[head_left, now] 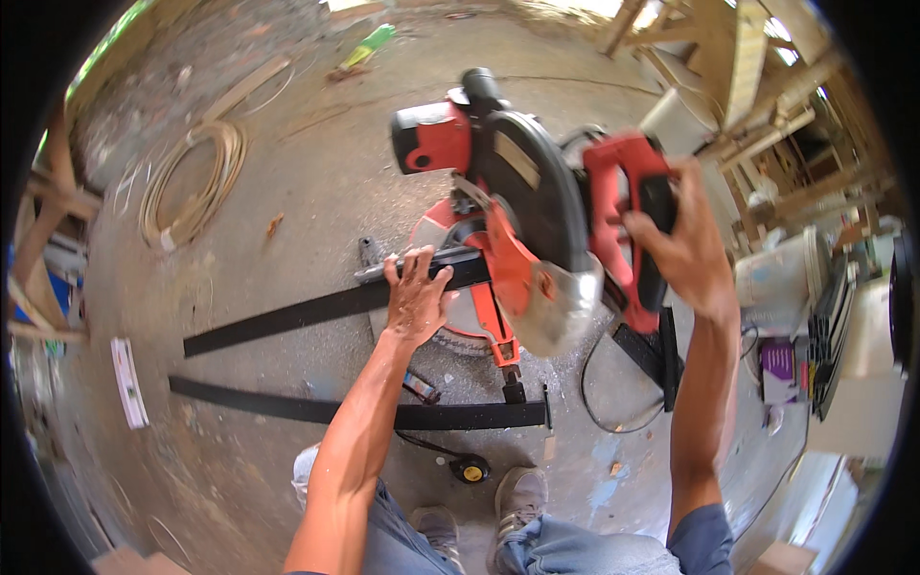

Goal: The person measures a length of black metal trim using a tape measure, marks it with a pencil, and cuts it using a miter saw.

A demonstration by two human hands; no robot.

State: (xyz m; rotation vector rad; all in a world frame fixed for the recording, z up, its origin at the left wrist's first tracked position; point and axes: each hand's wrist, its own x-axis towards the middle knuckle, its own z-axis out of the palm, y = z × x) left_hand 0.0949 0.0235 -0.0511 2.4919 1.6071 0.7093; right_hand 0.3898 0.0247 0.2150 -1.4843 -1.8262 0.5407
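In the head view, the person's left hand [417, 297] rests palm down on a long black bar [297, 317], its fingers slightly spread and bent toward the metal fence [372, 273] of a red and black miter saw [508, 259]; whether the fingers close around the bar cannot be told. The right hand [685, 240] is curled around the saw's handle [657, 203], its thumb laid along the inner side. The bar lies across the saw's base, its long axis running from the far left, rising slightly toward the right, along the fence and in under the saw head, where the orange guard hides what lies beyond. The dark round blade cover [551, 187] stands between the two hands, its plane running roughly away from the person and so crossing the bar's axis near the bar's right end. The left hand is the nearer one, touching the bar just beside the saw head on its left; the right hand is well apart from the bar, to its right and farther forward. The saw head is blurred, so its exact height over the bar cannot be judged. A second black bar [460, 417] lies closer to the feet, with a tape measure [470, 468] just beyond it on the floor [316, 177].
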